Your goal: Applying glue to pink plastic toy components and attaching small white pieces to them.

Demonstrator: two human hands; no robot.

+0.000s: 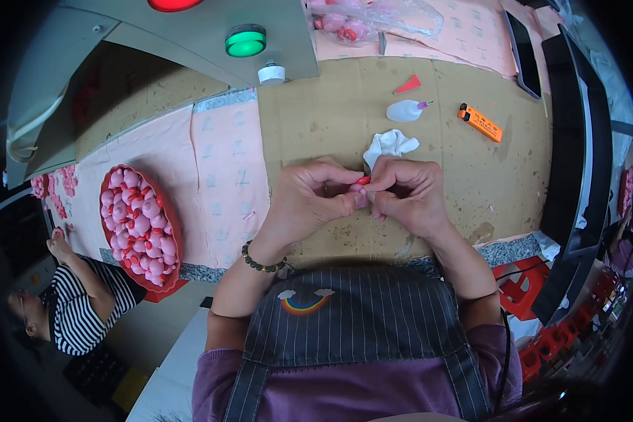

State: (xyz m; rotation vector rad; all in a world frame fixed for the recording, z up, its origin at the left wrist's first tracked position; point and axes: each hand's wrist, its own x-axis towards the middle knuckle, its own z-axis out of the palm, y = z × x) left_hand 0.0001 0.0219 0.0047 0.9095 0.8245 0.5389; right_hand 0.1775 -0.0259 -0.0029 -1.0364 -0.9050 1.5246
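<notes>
Over the cardboard, my left hand (309, 197) and my right hand (411, 193) meet fingertip to fingertip. Between them they pinch a small pink and red piece (362, 181), mostly covered by the fingers, so its exact kind cannot be made out. Just beyond the fingers lies a crumpled white cloth (392, 143). Farther off, a small white squeeze bottle (404, 110) with a purple tip rests on its side, and a red pointed cap (408, 84) is beside it. An orange lighter (481, 123) lies to the right.
A red scalloped basket (177, 264) full of pink and red pieces stands at the left. Cardboard (316, 105) covers the work surface. A grey machine housing (169, 32) with a green button (246, 42) juts in at upper left. A black-edged panel (577, 176) borders the right. Another person (84, 302) sits at far left.
</notes>
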